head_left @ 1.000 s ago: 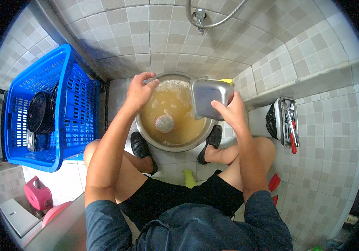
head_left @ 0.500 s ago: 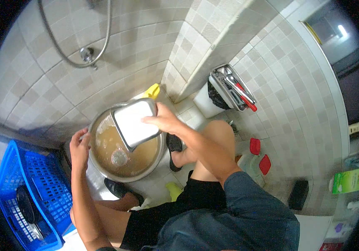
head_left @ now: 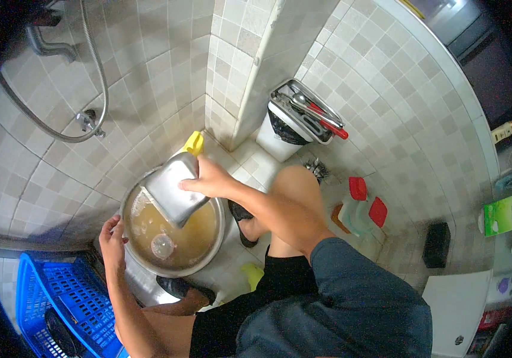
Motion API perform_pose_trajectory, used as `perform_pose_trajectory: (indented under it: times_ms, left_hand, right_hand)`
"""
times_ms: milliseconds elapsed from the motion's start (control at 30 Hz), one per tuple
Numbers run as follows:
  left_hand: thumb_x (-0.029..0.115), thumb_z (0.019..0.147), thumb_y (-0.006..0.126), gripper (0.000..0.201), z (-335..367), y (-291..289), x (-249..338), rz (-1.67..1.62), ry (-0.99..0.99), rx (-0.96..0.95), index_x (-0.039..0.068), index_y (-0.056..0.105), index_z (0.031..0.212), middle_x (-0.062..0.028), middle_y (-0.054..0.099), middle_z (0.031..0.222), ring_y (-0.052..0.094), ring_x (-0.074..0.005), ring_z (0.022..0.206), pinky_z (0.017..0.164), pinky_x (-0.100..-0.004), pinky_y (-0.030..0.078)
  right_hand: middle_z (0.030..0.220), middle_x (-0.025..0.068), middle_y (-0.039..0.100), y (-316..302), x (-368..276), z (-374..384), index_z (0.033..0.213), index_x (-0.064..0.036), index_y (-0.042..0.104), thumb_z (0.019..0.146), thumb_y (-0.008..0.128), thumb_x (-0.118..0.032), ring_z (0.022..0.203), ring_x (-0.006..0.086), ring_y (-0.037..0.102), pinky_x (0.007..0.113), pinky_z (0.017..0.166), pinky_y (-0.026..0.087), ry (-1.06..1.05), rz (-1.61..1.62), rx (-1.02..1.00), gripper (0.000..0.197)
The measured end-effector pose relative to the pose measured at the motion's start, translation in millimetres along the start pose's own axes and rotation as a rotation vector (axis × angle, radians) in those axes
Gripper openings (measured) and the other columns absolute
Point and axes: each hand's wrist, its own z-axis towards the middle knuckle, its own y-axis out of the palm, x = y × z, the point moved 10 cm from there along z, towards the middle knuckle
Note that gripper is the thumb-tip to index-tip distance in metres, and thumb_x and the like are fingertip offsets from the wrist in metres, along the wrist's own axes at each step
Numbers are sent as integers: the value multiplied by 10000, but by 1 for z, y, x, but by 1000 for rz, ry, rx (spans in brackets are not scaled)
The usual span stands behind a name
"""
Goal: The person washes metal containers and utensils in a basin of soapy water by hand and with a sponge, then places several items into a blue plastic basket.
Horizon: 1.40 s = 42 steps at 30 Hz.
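Note:
A rectangular stainless-steel tray (head_left: 171, 186) is tilted over a wide metal basin (head_left: 220, 234) of cloudy brownish water. My right hand (head_left: 208, 178) grips the tray by its upper right side, thumb on the shiny surface and the other fingers hidden behind. At the basin's left rim, my left hand (head_left: 112, 241) hovers with fingers loosely bent and apart, nothing visible in it. A round clear object (head_left: 163, 246) sits in the water, too indistinct to name. Just behind the basin, something yellow (head_left: 194, 143) stands against the wall corner.
On the left is a blue plastic basket (head_left: 68, 298) with a dark pan inside. A white bin (head_left: 277, 136) bears a metal tray of utensils (head_left: 306, 110), one red-handled. Red-lidded containers (head_left: 360, 209) lie to the right. A shower hose (head_left: 97, 77) hangs on the tiled wall.
The tray has turned in my right hand, from its bright white face to a grey metallic one. My left hand stays by the rim. The whole view has shifted.

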Motion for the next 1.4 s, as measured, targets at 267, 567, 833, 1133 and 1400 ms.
perform_pose_trajectory:
  times_ms: [267, 567, 833, 1133, 1400]
  left_hand:
    - [210, 904, 639, 330, -15, -5, 10, -9, -22, 49, 10, 641, 1167, -84, 668, 1033, 604, -152, 877, 727, -284, 477]
    - [254, 915, 651, 327, -19, 10, 15, 20, 17, -51, 21, 655, 1144, -73, 669, 1021, 602, -170, 907, 739, -303, 491]
    - [217, 909, 642, 305, -27, 3, 15, -25, 21, -29, -36, 658, 1078, -83, 663, 913, 587, -143, 831, 753, -286, 481]
    - [208, 914, 638, 314, -25, 8, 16, -31, 19, -40, -58, 650, 1080, -87, 664, 934, 592, -161, 880, 816, -294, 475]
    - [278, 930, 635, 339, -12, 12, 1, 30, 29, -72, 11, 650, 1138, -68, 661, 1000, 567, -142, 817, 697, -287, 473]
  right_hand:
    - [1027, 100, 689, -6, 10, 4, 1130, -24, 646, 811, 751, -272, 898, 197, 648, 372, 803, 513, 122, 524, -64, 418]
    - [1165, 135, 643, -10, 18, -15, 1265, -40, 566, 878, 592, -456, 1038, 264, 620, 416, 918, 500, 159, 1069, -266, 569]
    - [1148, 124, 640, -41, 22, -33, 1241, -50, 592, 853, 617, -461, 1062, 243, 591, 403, 921, 481, 187, 705, 79, 566]
    - [1133, 120, 643, -43, 11, -34, 1219, -46, 607, 848, 620, -449, 1048, 243, 593, 401, 909, 483, 139, 640, 93, 548]
    - [1079, 119, 665, -47, 39, -17, 1171, -29, 623, 827, 648, -413, 946, 273, 635, 418, 841, 516, 138, 787, 22, 516]
